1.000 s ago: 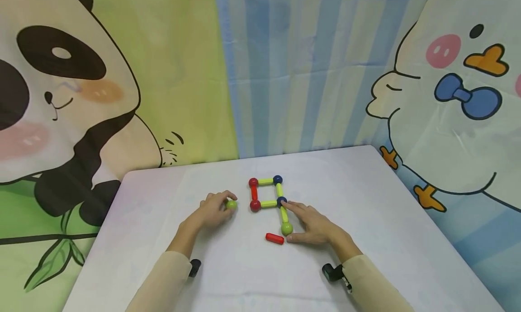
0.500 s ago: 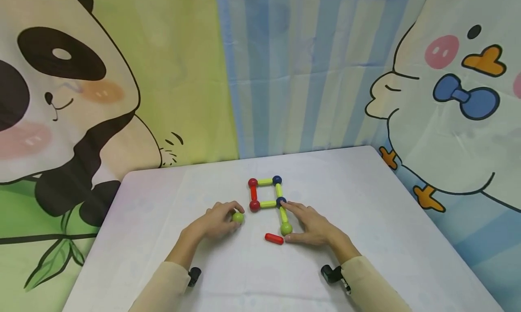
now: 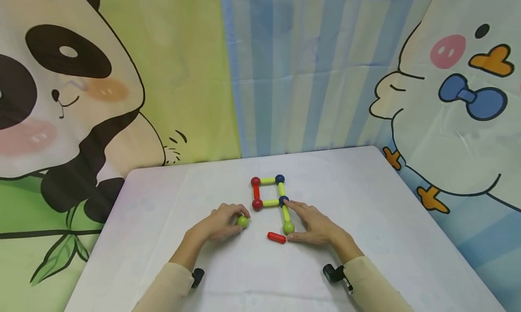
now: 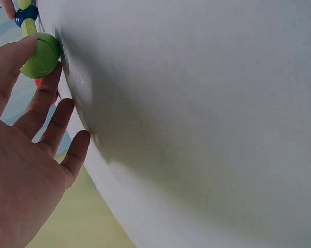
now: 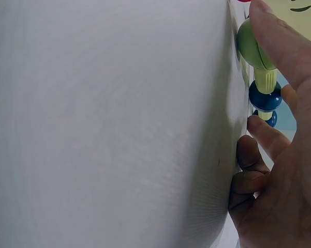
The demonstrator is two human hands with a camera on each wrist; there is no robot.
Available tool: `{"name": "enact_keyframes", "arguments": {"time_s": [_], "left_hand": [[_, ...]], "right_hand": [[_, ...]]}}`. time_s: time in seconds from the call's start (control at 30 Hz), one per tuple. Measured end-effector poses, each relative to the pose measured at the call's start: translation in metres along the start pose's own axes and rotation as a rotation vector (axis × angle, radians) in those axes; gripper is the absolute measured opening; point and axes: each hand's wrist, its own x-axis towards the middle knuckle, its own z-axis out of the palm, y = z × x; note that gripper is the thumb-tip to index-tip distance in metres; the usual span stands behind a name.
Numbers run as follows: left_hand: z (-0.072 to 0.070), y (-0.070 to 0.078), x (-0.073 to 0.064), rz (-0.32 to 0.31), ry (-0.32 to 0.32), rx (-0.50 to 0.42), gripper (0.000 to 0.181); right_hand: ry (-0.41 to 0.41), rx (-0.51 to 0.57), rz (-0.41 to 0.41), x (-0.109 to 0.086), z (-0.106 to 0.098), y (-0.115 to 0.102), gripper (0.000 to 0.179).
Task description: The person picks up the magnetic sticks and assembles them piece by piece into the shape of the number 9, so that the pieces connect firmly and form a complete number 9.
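Note:
In the head view my left hand [image 3: 221,222] pinches a loose green ball [image 3: 243,221] between thumb and fingers, left of a ball-and-rod frame. The left wrist view shows the thumb on this green ball [image 4: 44,58], the other fingers spread. My right hand [image 3: 319,226] lies along the frame's right side. Its index fingertip touches the near blue ball [image 3: 282,200], and its thumb is by the attached green ball [image 3: 288,227]. A yellow-green rod [image 3: 286,213] joins those two balls. A loose red rod [image 3: 277,238] lies close to the right thumb.
The frame's square has two red balls [image 3: 257,204], a far blue ball [image 3: 280,179], a red rod [image 3: 256,192] and several yellow-green rods [image 3: 267,181]. It lies on a white table [image 3: 346,181]. Cartoon curtains [image 3: 268,77] hang behind the table's far edge.
My left hand has moved right and toward the near edge with the green ball, ending closer to the red rod. My right hand has stayed at the frame.

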Motion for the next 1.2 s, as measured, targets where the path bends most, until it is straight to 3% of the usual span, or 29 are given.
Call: {"name": "enact_keyframes", "arguments": {"time_s": [0.57,0.7,0.87,1.2], "left_hand": [[0.003,0.001,-0.002,0.032,-0.004,0.01,0.035],[0.006,0.004,-0.002,0.076,0.041,0.037,0.039],[0.008,0.014,-0.001,0.114,0.098,0.038,0.039],[0.026,0.039,0.005,0.163,0.049,0.166,0.037]], "right_hand": [[-0.014,-0.054,-0.026,0.0,-0.001,0.0,0.095],[-0.022,-0.05,-0.007,-0.001,-0.001,-0.001,0.097],[-0.022,-0.036,-0.004,-0.001,-0.002,-0.003,0.096],[-0.015,-0.025,-0.006,-0.001,0.0,-0.005,0.095]]}}
